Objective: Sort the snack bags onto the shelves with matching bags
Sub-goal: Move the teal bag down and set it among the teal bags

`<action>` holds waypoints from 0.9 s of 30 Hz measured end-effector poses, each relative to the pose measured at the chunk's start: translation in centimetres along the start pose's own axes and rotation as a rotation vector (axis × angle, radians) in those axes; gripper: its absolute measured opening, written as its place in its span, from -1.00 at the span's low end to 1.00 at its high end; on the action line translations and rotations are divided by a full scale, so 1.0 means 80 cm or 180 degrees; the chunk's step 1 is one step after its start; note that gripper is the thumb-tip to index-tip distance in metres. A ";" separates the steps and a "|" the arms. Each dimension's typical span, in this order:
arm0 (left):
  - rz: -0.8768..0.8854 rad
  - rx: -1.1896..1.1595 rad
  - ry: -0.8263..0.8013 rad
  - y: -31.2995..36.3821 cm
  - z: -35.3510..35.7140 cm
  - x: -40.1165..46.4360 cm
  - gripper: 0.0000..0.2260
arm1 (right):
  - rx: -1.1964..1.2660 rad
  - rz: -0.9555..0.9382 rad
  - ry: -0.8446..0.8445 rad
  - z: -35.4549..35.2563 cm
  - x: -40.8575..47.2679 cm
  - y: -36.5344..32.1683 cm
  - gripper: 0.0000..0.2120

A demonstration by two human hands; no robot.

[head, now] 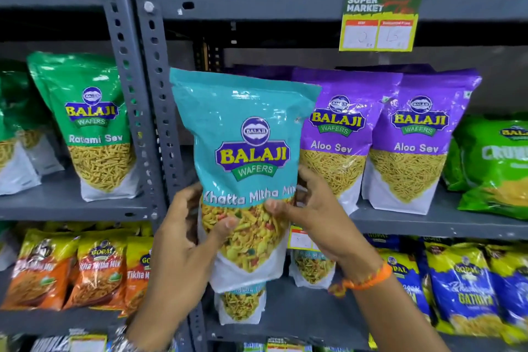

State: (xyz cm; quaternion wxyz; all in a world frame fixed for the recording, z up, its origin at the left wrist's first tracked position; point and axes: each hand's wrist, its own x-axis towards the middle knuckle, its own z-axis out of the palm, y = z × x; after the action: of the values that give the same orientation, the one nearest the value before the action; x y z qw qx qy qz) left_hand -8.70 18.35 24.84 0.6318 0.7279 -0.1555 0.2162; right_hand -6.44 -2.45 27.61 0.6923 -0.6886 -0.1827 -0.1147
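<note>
I hold a teal Khatta Mitha Mix bag [245, 134] upright in front of the grey shelves. My left hand [185, 234] grips its lower left edge, thumb across the clear window. My right hand [311, 208] holds its lower right edge, an orange band on the wrist. Two purple Aloo Sev bags [411, 137] stand on the middle shelf [428, 223] just right of the held bag. On the shelf below, partly hidden behind the held bag, stand two similar mix bags [243, 306].
A green Ratlami Sev bag [97, 128] stands on the left unit's middle shelf. Orange Tikha Mix bags [97, 268] fill the lower left, blue Gathiya bags [468, 286] the lower right. A green bag [494, 163] lies far right. A perforated steel upright [148, 123] divides the units.
</note>
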 end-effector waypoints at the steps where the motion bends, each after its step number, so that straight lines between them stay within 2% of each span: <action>1: -0.0088 -0.0090 -0.0115 -0.001 0.001 -0.013 -0.52 | -0.0071 0.0045 0.0002 -0.003 -0.019 -0.001 -0.54; 4: -0.0409 -0.0324 -0.0405 -0.019 0.006 -0.055 -0.48 | -0.0198 0.0234 0.0081 -0.017 -0.077 0.015 -0.49; 9: -0.1024 -0.0256 -0.0676 -0.094 0.034 -0.129 -0.36 | 0.0049 0.0616 0.0138 -0.046 -0.169 0.080 -0.49; 16: -0.1525 -0.0087 -0.1237 -0.200 0.114 -0.217 -0.33 | -0.0111 0.1297 0.0674 -0.104 -0.250 0.230 -0.41; 21: -0.1485 0.0331 -0.1403 -0.261 0.164 -0.208 -0.51 | -0.0150 0.1634 0.0810 -0.145 -0.246 0.303 -0.38; 27: -0.1518 0.0453 -0.1554 -0.283 0.221 -0.130 -0.55 | -0.0376 0.1600 0.0773 -0.187 -0.173 0.314 -0.54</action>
State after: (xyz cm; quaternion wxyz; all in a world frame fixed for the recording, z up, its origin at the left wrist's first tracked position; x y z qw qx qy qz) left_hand -4.27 3.89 -1.69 0.5564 0.8163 -0.1120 -0.1077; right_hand -7.28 -17.96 -0.75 0.6745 -0.7327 0.0850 -0.0316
